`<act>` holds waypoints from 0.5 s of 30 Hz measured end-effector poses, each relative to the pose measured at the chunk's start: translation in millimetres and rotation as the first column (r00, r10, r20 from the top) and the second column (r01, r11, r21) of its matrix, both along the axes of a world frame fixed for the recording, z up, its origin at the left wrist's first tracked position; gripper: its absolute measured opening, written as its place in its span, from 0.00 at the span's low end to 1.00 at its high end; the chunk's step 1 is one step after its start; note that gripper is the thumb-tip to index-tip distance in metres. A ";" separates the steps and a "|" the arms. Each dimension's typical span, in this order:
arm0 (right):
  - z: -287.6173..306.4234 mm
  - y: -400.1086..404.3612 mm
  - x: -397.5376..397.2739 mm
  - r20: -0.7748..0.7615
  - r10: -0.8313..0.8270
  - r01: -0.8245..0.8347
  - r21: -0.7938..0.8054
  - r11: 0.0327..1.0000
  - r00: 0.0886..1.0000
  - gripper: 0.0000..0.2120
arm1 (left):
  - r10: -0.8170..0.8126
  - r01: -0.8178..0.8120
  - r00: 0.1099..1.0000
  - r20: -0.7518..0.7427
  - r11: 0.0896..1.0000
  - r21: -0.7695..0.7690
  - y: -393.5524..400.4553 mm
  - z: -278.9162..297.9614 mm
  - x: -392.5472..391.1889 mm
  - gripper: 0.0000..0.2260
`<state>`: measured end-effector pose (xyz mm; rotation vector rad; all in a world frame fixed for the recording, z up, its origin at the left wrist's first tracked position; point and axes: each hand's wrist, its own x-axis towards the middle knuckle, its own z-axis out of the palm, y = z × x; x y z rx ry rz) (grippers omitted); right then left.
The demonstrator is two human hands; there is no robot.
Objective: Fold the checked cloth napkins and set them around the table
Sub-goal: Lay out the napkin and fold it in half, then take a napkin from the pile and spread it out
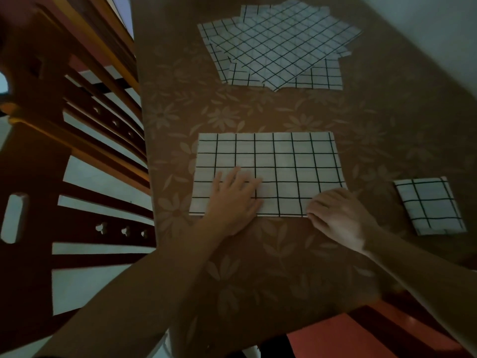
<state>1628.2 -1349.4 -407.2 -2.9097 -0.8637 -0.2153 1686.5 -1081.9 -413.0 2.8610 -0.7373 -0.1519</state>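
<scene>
We press the left hand (pixel 236 196) flat on the half-folded napkin (pixel 268 174) to anchor it while the right hand (pixel 335 213) pinches its near edge, apparently for the next fold; a finished square (pixel 429 205) lies right, the unfolded stack (pixel 278 45) across the desk (pixel 284 267).

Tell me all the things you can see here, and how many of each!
Half-folded napkin: one, white with black checks, flat on the table in front of the person, under both hands.
Folded napkin: one, white with black checks, small square at the right of the table.
Pile of unfolded napkins: several overlapping, exact count unclear, white with black checks, far side of the table.
Tablecloth: one, brown with pale flowers, covers the table.
Wooden chairs: seemingly two, dark brown, slatted backs, left of the table.
Left hand: one, fingers straight, pressing on the half-folded napkin.
Right hand: one, fingers curled at the napkin's near edge.
</scene>
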 end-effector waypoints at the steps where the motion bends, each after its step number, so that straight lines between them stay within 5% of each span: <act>1: 0.6 2.3 1.5 0.005 -0.004 0.004 -0.004 1.000 1.000 0.02 | -0.064 0.063 0.998 -0.020 0.998 -0.011 -5.9 1.2 -4.8 0.22; 5: 5.2 7.5 0.9 -0.019 -0.015 0.015 0.009 1.000 1.000 0.04 | -0.182 0.182 0.983 0.006 0.982 -0.049 -23.9 0.8 -19.5 0.22; 15: 17.0 17.0 7.2 -0.054 0.009 -0.012 -0.053 0.999 0.999 0.05 | -0.096 0.097 0.995 0.016 0.992 -0.084 -37.9 -0.3 -26.6 0.19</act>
